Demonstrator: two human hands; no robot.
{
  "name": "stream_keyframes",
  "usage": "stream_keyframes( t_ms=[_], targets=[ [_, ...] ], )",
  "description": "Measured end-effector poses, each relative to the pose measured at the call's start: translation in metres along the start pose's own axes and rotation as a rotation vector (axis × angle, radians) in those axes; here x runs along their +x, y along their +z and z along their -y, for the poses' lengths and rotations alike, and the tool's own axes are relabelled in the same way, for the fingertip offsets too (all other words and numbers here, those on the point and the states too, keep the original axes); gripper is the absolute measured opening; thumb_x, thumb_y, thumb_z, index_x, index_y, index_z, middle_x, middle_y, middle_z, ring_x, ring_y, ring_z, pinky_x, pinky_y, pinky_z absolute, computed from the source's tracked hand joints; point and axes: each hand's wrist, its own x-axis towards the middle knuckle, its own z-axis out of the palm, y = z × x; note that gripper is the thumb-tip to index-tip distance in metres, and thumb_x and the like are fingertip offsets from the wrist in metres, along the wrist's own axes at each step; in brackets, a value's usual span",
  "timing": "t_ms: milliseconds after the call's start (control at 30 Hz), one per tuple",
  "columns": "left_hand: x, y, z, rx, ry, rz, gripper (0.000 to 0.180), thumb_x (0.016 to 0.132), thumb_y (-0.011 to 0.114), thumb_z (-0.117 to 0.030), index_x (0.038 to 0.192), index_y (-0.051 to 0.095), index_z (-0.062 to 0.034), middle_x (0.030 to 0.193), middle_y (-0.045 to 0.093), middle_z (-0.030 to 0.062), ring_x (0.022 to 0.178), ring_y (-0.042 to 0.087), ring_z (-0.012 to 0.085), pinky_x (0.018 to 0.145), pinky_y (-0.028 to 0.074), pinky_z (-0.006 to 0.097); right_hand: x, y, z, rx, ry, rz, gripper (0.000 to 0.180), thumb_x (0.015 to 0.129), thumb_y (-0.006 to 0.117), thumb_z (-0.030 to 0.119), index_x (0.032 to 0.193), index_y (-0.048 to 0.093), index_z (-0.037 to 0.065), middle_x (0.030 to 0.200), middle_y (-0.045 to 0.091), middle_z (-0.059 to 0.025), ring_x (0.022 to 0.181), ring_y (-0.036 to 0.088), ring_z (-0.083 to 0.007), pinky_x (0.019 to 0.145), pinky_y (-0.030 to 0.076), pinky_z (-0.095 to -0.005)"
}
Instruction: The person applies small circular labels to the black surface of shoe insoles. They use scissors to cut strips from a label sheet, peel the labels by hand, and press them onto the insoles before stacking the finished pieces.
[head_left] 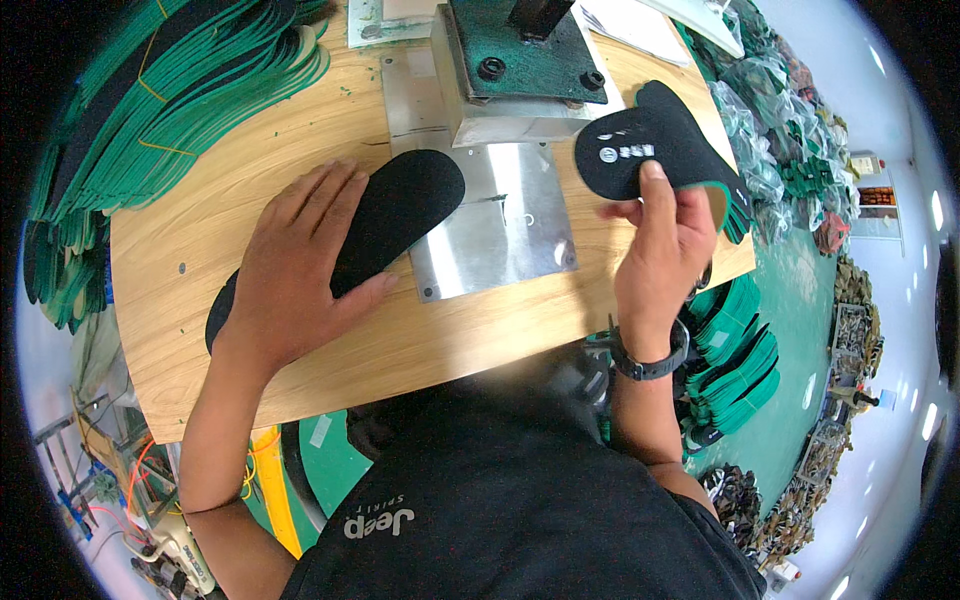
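My left hand point(290, 260) lies with fingers outstretched across a black insole point(412, 190) on the wooden table. The insole's rounded end reaches over the edge of a shiny metal plate point(480, 250). In my right hand point(660, 245), another black insole point(602, 175) is pinched between thumb and fingers, slightly lifted at the table's right side. White printed marks show on its face, and a green edge shows by my fingers. Just behind it lie more black insoles with green edges, partly covered.
A press with a dark green block point(535, 65) stands over the plate's far end. Tied stacks of green-edged insoles point(190, 90) fill the table's far left. More bundles point(735, 350) sit below the right edge. Plastic-bagged goods point(760, 90) pile up beyond the table on the right.
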Motion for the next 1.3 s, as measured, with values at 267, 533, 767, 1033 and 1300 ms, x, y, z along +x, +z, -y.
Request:
stream_keyframes(
  t_ms=[267, 533, 767, 1033, 1300],
  targets=[
    [-0.001, 0.0, 0.001, 0.012, 0.013, 0.002, 0.077, 0.078, 0.066, -0.037, 0.14, 0.034, -0.005, 0.145, 0.036, 0.0147, 0.134, 0.032, 0.0329, 0.111, 0.026, 0.043, -0.01, 0.024, 0.009, -0.01, -0.008, 0.155, 0.013, 0.083, 0.066, 0.003, 0.096, 0.064, 0.001, 0.088, 0.066, -0.0044, 0.078, 0.062, -0.0096, 0.071, 0.048, -0.022],
    [-0.001, 0.0, 0.001, 0.022, 0.004, 0.004, 0.078, 0.078, 0.066, -0.038, 0.14, 0.034, -0.0047, 0.145, 0.035, 0.0147, 0.134, 0.032, 0.0334, 0.112, 0.025, 0.043, -0.008, 0.023, 0.018, 0.074, -0.078, -0.004, 0.015, 0.081, 0.067, 0.0, 0.096, 0.067, -0.003, 0.09, 0.068, -0.0052, 0.076, 0.062, -0.0096, 0.068, 0.049, -0.0218],
    [-0.001, -0.001, 0.003, 0.009, 0.026, -0.005, 0.078, 0.078, 0.066, -0.038, 0.141, 0.033, -0.0042, 0.145, 0.035, 0.0158, 0.134, 0.031, 0.0343, 0.112, 0.025, 0.043, -0.016, 0.022, 0.006, -0.101, -0.133, 0.001, 0.014, 0.082, 0.07, 0.005, 0.093, 0.069, -0.003, 0.08, 0.068, -0.0023, 0.067, 0.058, -0.0055, 0.058, 0.044, -0.0187],
    [-0.003, 0.002, 0.004, 0.022, 0.029, 0.006, 0.079, 0.078, 0.066, -0.036, 0.142, 0.032, -0.005, 0.146, 0.034, 0.0147, 0.134, 0.031, 0.0339, 0.112, 0.024, 0.043, -0.023, 0.024, 0.008, -0.193, -0.158, 0.021, 0.018, 0.083, 0.07, 0.006, 0.096, 0.068, -0.006, 0.09, 0.069, -0.0061, 0.081, 0.061, -0.0092, 0.076, 0.046, -0.0221],
    [0.0, -0.003, 0.0, 0.006, 0.028, 0.001, 0.077, 0.078, 0.064, -0.038, 0.139, 0.035, -0.0019, 0.143, 0.036, 0.017, 0.132, 0.033, 0.0342, 0.111, 0.025, 0.043, -0.013, 0.027, -0.004, -0.21, -0.39, -0.001, 0.009, 0.083, 0.068, 0.002, 0.091, 0.069, -0.002, 0.077, 0.069, -0.0039, 0.064, 0.057, -0.0071, 0.058, 0.042, -0.0212]
  ],
)
